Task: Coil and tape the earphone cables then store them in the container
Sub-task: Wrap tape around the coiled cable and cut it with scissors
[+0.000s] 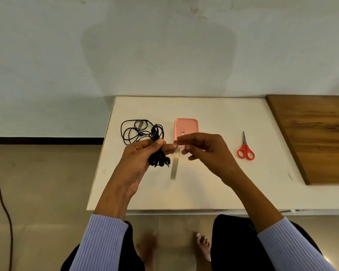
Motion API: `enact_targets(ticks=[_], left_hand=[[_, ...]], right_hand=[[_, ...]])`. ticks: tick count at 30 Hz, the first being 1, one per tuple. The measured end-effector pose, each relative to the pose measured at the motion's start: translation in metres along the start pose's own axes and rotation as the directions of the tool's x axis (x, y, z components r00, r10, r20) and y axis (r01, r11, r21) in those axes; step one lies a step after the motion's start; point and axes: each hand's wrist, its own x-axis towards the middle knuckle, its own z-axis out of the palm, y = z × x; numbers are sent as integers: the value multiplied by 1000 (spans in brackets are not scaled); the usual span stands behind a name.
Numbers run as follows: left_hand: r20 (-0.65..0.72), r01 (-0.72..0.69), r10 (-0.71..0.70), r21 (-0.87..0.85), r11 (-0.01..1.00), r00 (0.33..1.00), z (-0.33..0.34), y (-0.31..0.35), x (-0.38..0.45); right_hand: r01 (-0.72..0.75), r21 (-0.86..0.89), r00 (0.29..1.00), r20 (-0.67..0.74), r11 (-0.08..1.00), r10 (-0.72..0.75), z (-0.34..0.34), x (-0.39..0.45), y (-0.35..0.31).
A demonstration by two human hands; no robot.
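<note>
We note left hand [143, 153] fingers gripping coiled earphone cable [157, 151] above the surface [213, 182]; right hand [202, 149] pinches tape strip [174, 165]; pink container [186, 127] behind; second cable [133, 132] lies loose.

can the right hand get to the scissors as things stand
Probably yes: the scissors lie in the open on the white table, just to the right of the right hand, nothing between. But it pinches a tape strip, which it must free first.

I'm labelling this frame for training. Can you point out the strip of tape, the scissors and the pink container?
strip of tape [174, 166]: head view, middle of the hanging strip.
scissors [245, 152]: head view, red handles.
pink container [186, 126]: head view, bare top surface.
</note>
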Motion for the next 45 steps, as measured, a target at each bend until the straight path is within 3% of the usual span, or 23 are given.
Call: enact_targets(ticks=[4,7,10,19,28,33,37,40,45], left_hand=[[-4,52,-53,-81,995,999,-2,3,-1],[17,64,-63,-50,997,998,0,2,-2],[-20,7,-7,33,999,1000,4,3,-2],[-71,-144,142,-19,989,987,10,15,-9],[-16,-286,287,52,957,958,40,18,-38],[-18,-285,289,115,952,957,61,18,-57],[-27,-286,294,165,944,955,76,28,-67],[-18,-301,312,222,927,950,84,38,-70],[-20,-329,347,270,905,938,86,47,-67]], right_hand=[[210,-438,977,51,874,-209,-2,0,14],[268,-444,956,15,855,-292,8,1,18],[235,-414,960,-41,880,-276,15,3,19],[-30,-381,995,77,924,64,16,-2,27],[-329,-395,909,115,858,401,-3,-21,40],[-443,-246,881,57,862,470,-15,-39,55],[-451,-121,891,-12,884,453,-26,-45,56],[-424,-287,905,-161,859,393,-34,-42,64],[-466,-559,871,-423,686,248,-44,-31,72]])
